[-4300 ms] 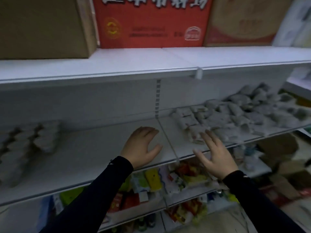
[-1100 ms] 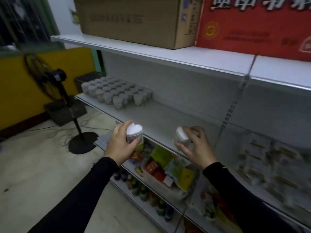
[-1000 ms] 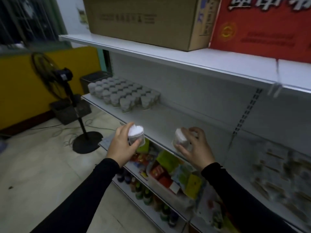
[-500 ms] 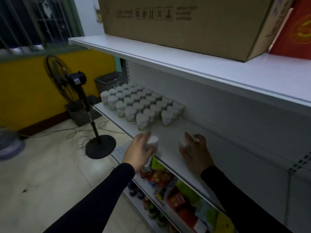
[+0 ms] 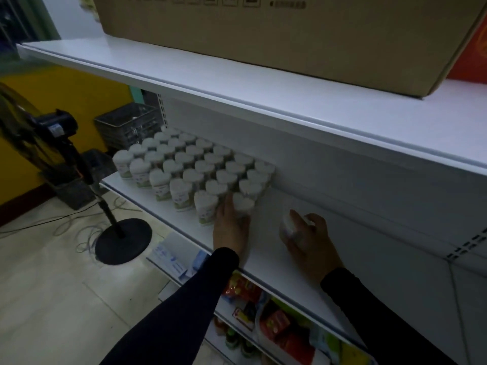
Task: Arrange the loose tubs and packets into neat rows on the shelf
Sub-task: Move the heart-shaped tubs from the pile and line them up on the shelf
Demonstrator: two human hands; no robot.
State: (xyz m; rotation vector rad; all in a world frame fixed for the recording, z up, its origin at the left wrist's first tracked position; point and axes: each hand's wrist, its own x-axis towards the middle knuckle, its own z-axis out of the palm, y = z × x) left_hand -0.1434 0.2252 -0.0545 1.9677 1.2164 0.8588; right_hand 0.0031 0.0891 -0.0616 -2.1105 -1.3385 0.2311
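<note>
- Tubs [image 5: 195, 169], the heart-lidded white ones, stand as a packed block at the left end of the shelf [image 5: 266, 262], lined up in diagonal rows against the back panel. Rows likely run tight so each new tub has a neighbour to square against.
- Cardboard box [image 5: 263, 35] sits on the upper shelf directly overhead, so you reach in under its lip.
- Floor fan [image 5: 66, 164] stands on the floor to the left, well apart from the work.
- Your left hand [image 5: 232, 227] has its grip round one tub [image 5: 243, 205], standing it upright at the near right corner of the block, touching its neighbours. Judged: you are seating it to extend a row.
- Your right hand [image 5: 307, 239] has its grip curled round a second tub [image 5: 287, 225], tipped sideways, low over bare shelf, apart from the block. Probably waiting its turn for the next slot.
- Packets: none visible on this stretch of shelf.
</note>
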